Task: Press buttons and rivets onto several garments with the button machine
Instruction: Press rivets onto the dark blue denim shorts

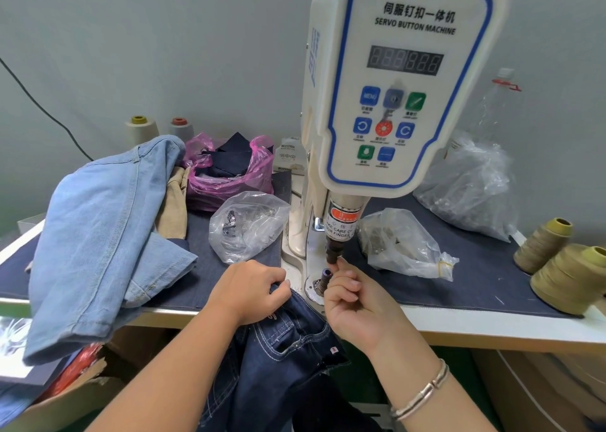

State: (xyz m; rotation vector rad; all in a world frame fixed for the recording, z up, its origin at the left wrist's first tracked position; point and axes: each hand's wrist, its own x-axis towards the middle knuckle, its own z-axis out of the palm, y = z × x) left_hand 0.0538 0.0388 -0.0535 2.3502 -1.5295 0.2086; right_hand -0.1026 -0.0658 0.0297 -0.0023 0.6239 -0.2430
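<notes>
Fingers (344, 269) at machine punch (333, 251)

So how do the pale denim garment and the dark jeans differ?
The pale garment is light, washed blue; the dark jeans are deep indigo with white stitching. The pale garment lies heaped on the table, touched by neither hand; the dark jeans hang off its front edge, gripped by the left hand. Both are denim.
</notes>
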